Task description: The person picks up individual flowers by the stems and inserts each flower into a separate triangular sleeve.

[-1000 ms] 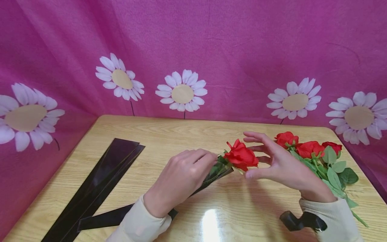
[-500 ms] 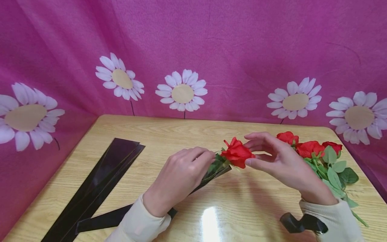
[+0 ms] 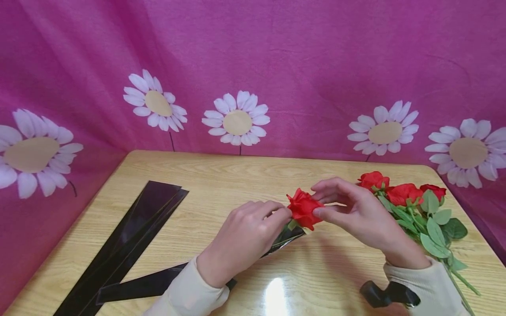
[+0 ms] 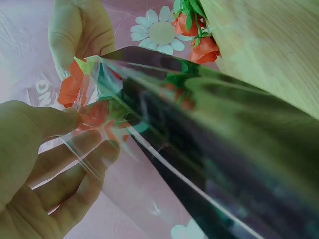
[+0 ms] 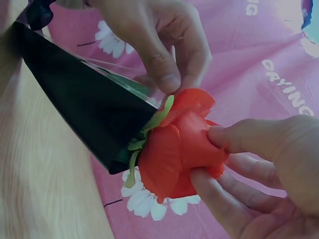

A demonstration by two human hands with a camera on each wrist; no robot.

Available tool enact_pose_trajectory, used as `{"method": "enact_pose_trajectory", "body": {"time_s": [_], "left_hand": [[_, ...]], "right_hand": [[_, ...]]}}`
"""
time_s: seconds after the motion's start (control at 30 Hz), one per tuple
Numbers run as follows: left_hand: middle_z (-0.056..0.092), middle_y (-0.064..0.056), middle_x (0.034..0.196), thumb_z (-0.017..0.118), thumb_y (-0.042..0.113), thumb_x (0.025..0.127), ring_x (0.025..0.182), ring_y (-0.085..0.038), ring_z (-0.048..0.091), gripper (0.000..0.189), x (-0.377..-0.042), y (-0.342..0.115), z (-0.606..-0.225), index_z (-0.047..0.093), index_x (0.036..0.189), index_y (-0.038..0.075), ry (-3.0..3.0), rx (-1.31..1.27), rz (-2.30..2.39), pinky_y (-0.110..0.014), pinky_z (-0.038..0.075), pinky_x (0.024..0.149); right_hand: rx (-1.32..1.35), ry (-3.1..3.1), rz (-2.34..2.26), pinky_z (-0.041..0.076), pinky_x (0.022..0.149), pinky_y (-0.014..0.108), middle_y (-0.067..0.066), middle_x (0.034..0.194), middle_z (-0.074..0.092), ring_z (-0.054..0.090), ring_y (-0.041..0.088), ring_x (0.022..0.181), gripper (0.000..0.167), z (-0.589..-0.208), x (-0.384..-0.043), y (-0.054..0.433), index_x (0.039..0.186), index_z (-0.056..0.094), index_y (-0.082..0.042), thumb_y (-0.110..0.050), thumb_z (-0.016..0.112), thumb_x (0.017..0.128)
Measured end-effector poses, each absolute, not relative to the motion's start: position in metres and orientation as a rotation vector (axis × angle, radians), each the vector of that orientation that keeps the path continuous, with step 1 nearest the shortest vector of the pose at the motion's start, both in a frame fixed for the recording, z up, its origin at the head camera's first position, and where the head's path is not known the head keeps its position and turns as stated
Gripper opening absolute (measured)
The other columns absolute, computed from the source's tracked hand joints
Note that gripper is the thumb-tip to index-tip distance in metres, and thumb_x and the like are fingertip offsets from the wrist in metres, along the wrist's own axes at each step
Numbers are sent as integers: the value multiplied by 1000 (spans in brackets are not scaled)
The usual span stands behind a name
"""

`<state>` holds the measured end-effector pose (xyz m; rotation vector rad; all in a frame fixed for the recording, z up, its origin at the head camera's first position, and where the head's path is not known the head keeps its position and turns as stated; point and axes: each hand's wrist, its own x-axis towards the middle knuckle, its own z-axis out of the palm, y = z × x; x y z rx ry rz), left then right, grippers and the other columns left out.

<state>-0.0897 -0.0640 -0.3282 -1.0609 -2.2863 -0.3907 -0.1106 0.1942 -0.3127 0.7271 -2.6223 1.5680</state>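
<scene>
A red artificial rose (image 3: 303, 210) stands with its bloom out of the wide mouth of a black flower sleeve with a clear front (image 5: 89, 104). My left hand (image 3: 249, 241) pinches the clear film at the mouth between thumb and fingers, right beside the bloom. From the other side, my right hand (image 3: 363, 219) holds the outer petals between thumb and fingertips. Green sepals (image 5: 159, 117) show at the sleeve's rim in the right wrist view. The stem is hidden inside the sleeve, and my left hand covers much of the sleeve in the head view.
Several more red roses (image 3: 405, 194) with green leaves lie at the right of the wooden table (image 3: 221, 171). Flat black sleeves (image 3: 130, 237) lie at the left, with another black strip (image 3: 142, 283) near the front. A pink daisy-print cloth (image 3: 300, 66) hangs behind.
My right fingers have come in from beside the bloom to hold its petals. The rose has moved slightly left, nearer my left fingers, which have shifted a little right.
</scene>
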Motion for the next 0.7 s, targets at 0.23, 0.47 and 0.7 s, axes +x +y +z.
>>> {"method": "enact_pose_trajectory", "body": {"time_s": [0.23, 0.47, 0.7], "left_hand": [[78, 4, 108, 76, 24, 95, 93, -10, 76, 17, -89, -63, -328, 74, 112, 19, -2292, -1049, -376, -27, 63, 86], [78, 4, 107, 73, 22, 98, 93, -10, 76, 14, -88, -63, -328, 73, 111, 18, -2280, -1058, -385, -27, 63, 84], [76, 4, 106, 73, 21, 97, 92, -10, 74, 13, -86, -63, -328, 73, 110, 18, -2255, -1060, -386, -27, 62, 83]], "right_hand": [[742, -2624, 1617, 63, 80, 27, 8, 111, 74, 73, 6, 100, 32, -317, -108, 186, 123, 67, -9, -9, 76, 93], [783, -2616, 1647, 63, 75, 29, 11, 110, 75, 72, 6, 98, 30, -322, -108, 180, 121, 68, -8, -7, 77, 92], [814, -2631, 1674, 63, 74, 28, 11, 110, 75, 73, 7, 97, 29, -324, -108, 177, 118, 69, -9, -8, 78, 91]]}}
